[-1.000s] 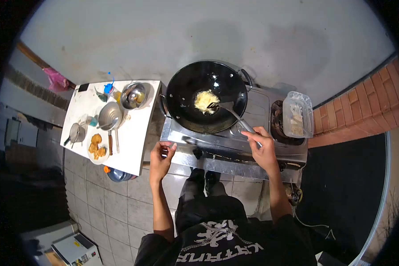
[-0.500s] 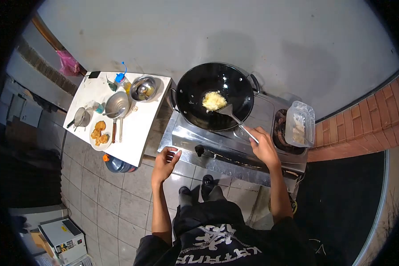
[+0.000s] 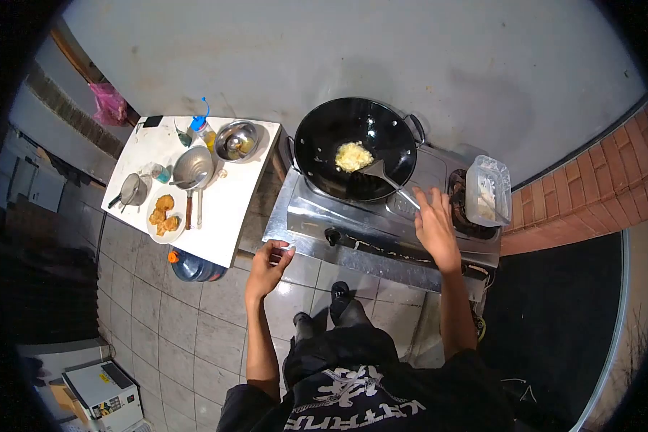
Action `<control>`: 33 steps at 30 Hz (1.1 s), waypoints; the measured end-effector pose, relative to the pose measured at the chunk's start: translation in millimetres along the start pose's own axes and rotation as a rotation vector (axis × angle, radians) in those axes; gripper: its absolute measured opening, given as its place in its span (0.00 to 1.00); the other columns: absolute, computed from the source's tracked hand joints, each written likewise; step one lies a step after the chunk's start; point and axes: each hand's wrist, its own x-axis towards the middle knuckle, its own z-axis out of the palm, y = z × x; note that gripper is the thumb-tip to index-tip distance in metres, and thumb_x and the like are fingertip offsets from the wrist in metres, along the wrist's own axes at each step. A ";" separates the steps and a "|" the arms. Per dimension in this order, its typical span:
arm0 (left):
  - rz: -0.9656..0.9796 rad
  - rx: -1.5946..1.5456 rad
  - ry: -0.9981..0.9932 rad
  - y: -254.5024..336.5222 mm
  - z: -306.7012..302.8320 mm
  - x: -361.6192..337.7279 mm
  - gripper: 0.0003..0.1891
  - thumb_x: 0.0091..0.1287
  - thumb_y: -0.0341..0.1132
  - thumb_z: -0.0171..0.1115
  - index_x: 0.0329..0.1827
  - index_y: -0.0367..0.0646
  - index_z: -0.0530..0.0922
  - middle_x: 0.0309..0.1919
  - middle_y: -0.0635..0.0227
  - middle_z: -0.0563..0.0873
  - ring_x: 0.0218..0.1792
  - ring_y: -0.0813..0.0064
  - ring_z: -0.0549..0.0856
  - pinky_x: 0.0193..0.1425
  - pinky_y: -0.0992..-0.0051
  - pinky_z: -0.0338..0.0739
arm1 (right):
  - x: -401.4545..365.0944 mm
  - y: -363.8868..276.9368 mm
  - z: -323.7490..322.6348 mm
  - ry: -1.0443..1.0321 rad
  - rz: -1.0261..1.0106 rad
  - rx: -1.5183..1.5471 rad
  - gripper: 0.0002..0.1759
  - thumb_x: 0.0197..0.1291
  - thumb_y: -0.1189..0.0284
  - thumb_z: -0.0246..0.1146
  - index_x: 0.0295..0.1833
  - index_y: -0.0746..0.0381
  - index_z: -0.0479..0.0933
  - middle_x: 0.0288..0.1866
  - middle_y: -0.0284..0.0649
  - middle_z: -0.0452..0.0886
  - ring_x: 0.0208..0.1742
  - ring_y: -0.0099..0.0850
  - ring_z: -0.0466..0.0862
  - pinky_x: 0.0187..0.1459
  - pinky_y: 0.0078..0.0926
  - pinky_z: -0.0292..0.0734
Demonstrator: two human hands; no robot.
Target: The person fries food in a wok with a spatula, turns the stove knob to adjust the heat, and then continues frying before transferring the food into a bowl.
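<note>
In the head view a black wok [image 3: 324, 173] sits on the stove, with a pale yellow, crumbly heap of food [image 3: 353, 156] in its middle. A metal spatula [image 3: 386, 175] rests its blade in the wok beside the heap. My right hand [image 3: 436, 229] is on the spatula's handle at the wok's lower right, several fingers loosely raised; the handle's end is hidden by the hand. My left hand [image 3: 268, 268] hangs near the stove's front left corner, fingers loosely curled and apart from the thumb, with no held thing visible.
A steel stove [image 3: 317, 219] carries the wok and a clear plastic container [image 3: 488, 191] at right. On the white table [image 3: 219, 241] at left are a plate [image 3: 155, 232] of fried pieces, a steel bowl [image 3: 236, 131], a saucepan [image 3: 193, 167] and a strainer [image 3: 130, 189]. A water jug [image 3: 191, 268] stands below.
The view has shifted slightly, so the wok appears a little further right and higher. My right hand's fingers have lifted and spread more around the spatula handle. My left hand is nearly unchanged.
</note>
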 end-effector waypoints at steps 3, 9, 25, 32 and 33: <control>0.016 -0.020 -0.013 -10.2 -3.9 -6.5 0.15 0.65 0.38 0.67 0.46 0.35 0.77 0.28 0.69 0.81 0.30 0.81 0.78 0.34 0.78 0.74 | -11.1 -41.2 -16.9 0.054 -0.090 0.147 0.26 0.50 0.83 0.61 0.58 0.67 0.72 0.55 0.51 0.71 0.56 0.50 0.72 0.59 0.42 0.69; -0.037 -0.051 -0.068 -39.0 9.0 -18.6 0.13 0.66 0.36 0.66 0.46 0.36 0.78 0.28 0.70 0.80 0.31 0.81 0.78 0.33 0.79 0.74 | -47.9 -96.3 81.3 -0.146 -0.023 0.560 0.12 0.55 0.78 0.60 0.46 0.68 0.76 0.41 0.51 0.80 0.43 0.52 0.81 0.43 0.43 0.76; -0.120 -0.579 -0.187 -115.3 78.1 -43.5 0.08 0.71 0.30 0.59 0.48 0.35 0.74 0.32 0.67 0.84 0.33 0.80 0.82 0.37 0.80 0.76 | -46.6 -109.2 212.7 -0.079 0.057 -0.181 0.10 0.59 0.67 0.63 0.42 0.59 0.71 0.32 0.43 0.79 0.31 0.43 0.85 0.31 0.39 0.81; -0.136 -0.724 -0.109 -141.2 74.6 -36.3 0.09 0.71 0.33 0.60 0.47 0.36 0.75 0.33 0.68 0.83 0.35 0.80 0.82 0.39 0.79 0.77 | -47.6 -112.4 213.1 0.043 -0.072 -0.199 0.09 0.56 0.71 0.64 0.35 0.59 0.69 0.29 0.42 0.74 0.30 0.42 0.80 0.29 0.40 0.75; -0.137 -0.746 -0.107 -144.4 73.0 -35.6 0.09 0.71 0.33 0.60 0.47 0.36 0.75 0.33 0.68 0.83 0.35 0.80 0.82 0.39 0.79 0.77 | -47.4 -114.8 211.0 0.036 -0.084 -0.217 0.09 0.56 0.71 0.64 0.35 0.59 0.69 0.29 0.42 0.74 0.30 0.42 0.80 0.29 0.40 0.75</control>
